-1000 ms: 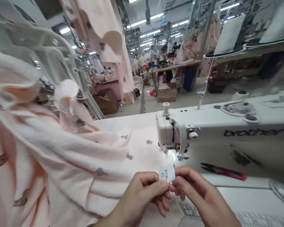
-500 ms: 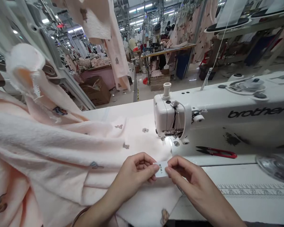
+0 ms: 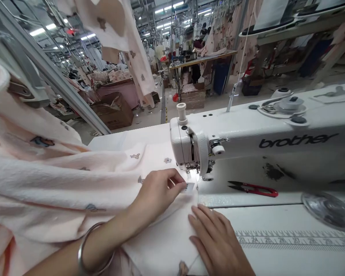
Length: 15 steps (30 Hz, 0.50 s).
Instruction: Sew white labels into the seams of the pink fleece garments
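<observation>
Between the thumb and fingers of my left hand [image 3: 158, 191] is a small white label [image 3: 190, 188], pinched by its left end just in front of the sewing machine's needle area. Beneath it spreads pale pink fleece fabric [image 3: 112, 188] printed with little animals, running under the machine head [image 3: 186, 147]. My right hand [image 3: 214, 239] lies flat with fingers stretched out, resting on the fabric's right edge close to the machine bed. The needle and presser foot are hard to make out in the bright lamp glow.
Red-handled thread snips [image 3: 254, 189] lie on the machine bed. A clear round plastic disc [image 3: 329, 211] sits to their right, and a printed ruler [image 3: 293, 239] runs along the table front. Pink fabric also hangs at the upper left [image 3: 140, 69].
My left hand has carried the label up to the needle area. My right hand has let go of the label and come down flat on the fabric. The view has shifted right.
</observation>
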Each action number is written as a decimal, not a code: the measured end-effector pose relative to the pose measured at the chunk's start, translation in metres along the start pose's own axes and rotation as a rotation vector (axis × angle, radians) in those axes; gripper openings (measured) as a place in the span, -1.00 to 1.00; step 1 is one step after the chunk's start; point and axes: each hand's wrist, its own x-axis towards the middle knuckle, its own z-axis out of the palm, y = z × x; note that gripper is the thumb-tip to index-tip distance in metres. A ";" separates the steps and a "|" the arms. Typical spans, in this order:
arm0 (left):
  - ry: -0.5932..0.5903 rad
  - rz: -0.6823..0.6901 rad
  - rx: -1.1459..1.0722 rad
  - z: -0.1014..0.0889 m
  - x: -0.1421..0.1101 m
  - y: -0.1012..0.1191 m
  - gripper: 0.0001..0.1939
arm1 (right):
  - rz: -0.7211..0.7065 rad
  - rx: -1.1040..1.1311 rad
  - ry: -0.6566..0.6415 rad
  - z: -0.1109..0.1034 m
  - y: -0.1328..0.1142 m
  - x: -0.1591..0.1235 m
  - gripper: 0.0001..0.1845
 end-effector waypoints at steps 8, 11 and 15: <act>-0.090 -0.147 -0.059 0.031 0.019 -0.033 -0.83 | 0.259 0.077 0.008 0.003 0.000 0.021 -0.76; -0.117 -0.205 -0.245 0.034 0.014 -0.030 -0.79 | 0.317 0.067 -0.007 0.010 -0.001 0.025 -0.78; -0.119 -0.227 -0.299 0.045 0.016 -0.033 -0.79 | 0.371 0.042 0.025 0.016 -0.003 0.015 -0.87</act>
